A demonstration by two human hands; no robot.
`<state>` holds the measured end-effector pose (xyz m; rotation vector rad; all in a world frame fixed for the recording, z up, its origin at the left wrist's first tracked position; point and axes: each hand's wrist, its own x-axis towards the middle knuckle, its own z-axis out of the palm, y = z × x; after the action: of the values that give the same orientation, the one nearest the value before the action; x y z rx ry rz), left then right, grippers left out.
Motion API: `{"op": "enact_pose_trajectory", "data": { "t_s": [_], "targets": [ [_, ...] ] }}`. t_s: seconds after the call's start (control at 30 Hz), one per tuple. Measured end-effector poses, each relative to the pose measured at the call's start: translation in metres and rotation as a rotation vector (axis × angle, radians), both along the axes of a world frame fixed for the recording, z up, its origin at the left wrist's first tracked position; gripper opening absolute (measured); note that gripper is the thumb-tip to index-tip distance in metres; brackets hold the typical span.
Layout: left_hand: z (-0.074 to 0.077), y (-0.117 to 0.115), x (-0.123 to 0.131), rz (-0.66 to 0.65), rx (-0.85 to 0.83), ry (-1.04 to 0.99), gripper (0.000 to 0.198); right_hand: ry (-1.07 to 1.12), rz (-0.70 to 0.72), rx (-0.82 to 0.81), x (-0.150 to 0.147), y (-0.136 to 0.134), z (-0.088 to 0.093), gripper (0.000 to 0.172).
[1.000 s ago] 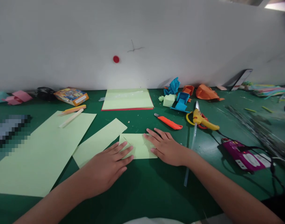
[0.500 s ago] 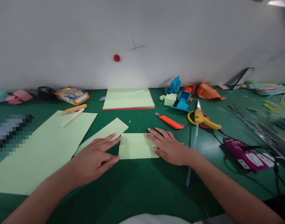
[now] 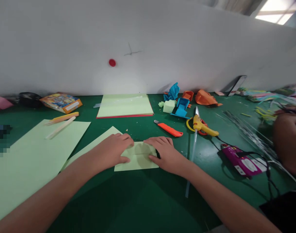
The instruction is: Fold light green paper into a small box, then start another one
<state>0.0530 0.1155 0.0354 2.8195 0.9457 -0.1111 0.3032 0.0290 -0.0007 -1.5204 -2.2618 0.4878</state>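
A small rectangle of pale green paper (image 3: pixel 138 164) with a crease across it lies on the green table before me. My left hand (image 3: pixel 114 149) is at its left side, fingers curled over the far left edge and thumb on the sheet. Over the far right corner, my right hand (image 3: pixel 163 153) bends its fingers in the same way, its thumb on the paper. The fingertips are partly hidden. A pale green strip of paper (image 3: pixel 99 140) lies partly under my left forearm, overlapping a larger green sheet (image 3: pixel 28 155).
An orange box cutter (image 3: pixel 170 129) lies beyond my right hand. Right of it are a yellow glue gun (image 3: pixel 202 126) with a clear stick, scissors and a purple device (image 3: pixel 243 160) with cables. Stacked paper (image 3: pixel 126 106) is behind. Another person's arm (image 3: pixel 287 142) enters at right.
My fingers, spread flat on the small paper before, are now bent over its far edge. The view has turned right, and another person's arm has come into view there.
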Motion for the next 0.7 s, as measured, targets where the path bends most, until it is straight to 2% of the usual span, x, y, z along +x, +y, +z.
{"op": "enact_pose_trajectory", "data": {
  "t_s": [0.07, 0.13, 0.2, 0.3, 0.37, 0.53, 0.67, 0.7],
  "targets": [
    [0.006, 0.002, 0.006, 0.017, 0.001, 0.02, 0.071, 0.035, -0.023, 0.009, 0.0, 0.001, -0.001, 0.057],
    [0.01, 0.002, 0.011, 0.021, -0.001, 0.039, 0.081, 0.076, -0.046, 0.04, -0.001, 0.002, -0.002, 0.063],
    [0.011, 0.002, 0.012, 0.012, -0.01, 0.055, 0.066, 0.114, -0.047, 0.073, -0.002, 0.002, -0.002, 0.065],
    [0.009, 0.002, 0.01, -0.008, -0.019, 0.07, 0.023, 0.195, -0.006, 0.065, -0.003, 0.0, -0.002, 0.066],
    [0.007, 0.002, 0.006, -0.024, -0.014, 0.07, 0.008, 0.261, 0.039, 0.048, -0.003, -0.002, -0.004, 0.063],
    [0.001, -0.01, -0.006, -0.023, 0.044, 0.066, 0.018, 0.274, 0.14, 0.153, -0.002, -0.004, -0.011, 0.043],
    [-0.01, -0.038, -0.014, 0.013, 0.148, 0.069, 0.032, 0.163, 0.27, 0.221, -0.002, -0.011, -0.007, 0.035],
    [-0.015, -0.045, -0.017, 0.003, 0.231, 0.062, 0.037, 0.123, 0.312, 0.223, -0.003, -0.014, -0.005, 0.036]
  ]
}}
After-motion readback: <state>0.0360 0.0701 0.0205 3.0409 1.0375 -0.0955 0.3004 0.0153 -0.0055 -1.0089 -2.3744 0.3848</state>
